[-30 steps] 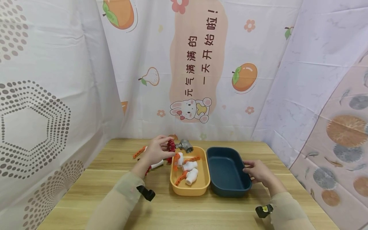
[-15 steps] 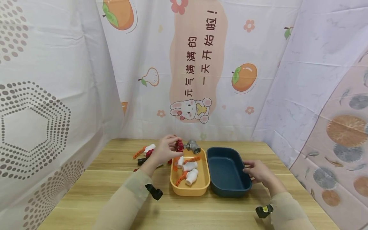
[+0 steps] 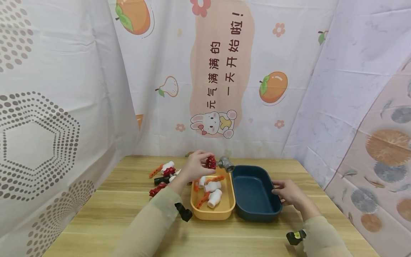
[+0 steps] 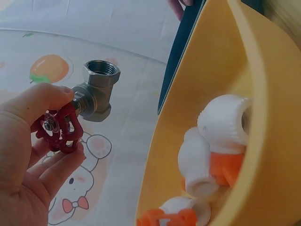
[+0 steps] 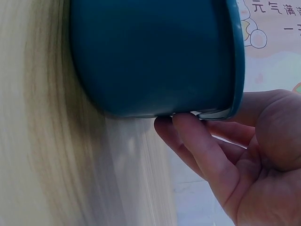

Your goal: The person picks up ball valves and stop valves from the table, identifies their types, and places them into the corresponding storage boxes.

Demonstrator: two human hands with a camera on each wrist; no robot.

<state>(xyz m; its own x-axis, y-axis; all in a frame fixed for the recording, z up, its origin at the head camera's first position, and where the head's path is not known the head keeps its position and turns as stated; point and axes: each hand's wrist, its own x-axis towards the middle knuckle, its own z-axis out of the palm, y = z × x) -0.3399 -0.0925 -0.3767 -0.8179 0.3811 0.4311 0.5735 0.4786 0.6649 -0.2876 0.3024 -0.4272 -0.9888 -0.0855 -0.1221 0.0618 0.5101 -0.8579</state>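
Observation:
My left hand (image 3: 196, 167) pinches the red handwheel (image 4: 59, 129) of a metal valve, thumb on one side and fingers on the other. The grey threaded valve body (image 4: 96, 89) points away from the palm, its round opening facing up in the left wrist view. Valve and hand are raised over the far end of the yellow box (image 3: 213, 215), which holds several white valves (image 3: 214, 198) with orange lever handles. My right hand (image 3: 289, 192) grips the right wall of the dark blue box (image 3: 257, 216), fingers against its outside (image 5: 160, 84).
Left of the yellow box lie more valves on the wooden table (image 3: 106, 217): a white one (image 3: 167, 166) with an orange lever, red handwheels (image 3: 157, 189) and a black piece (image 3: 162, 179). The two boxes stand side by side. A printed curtain (image 3: 167, 117) hangs behind.
My left hand has carried the valve rightward, from the yellow box's left edge towards the blue box. The right hand and both boxes have stayed in place.

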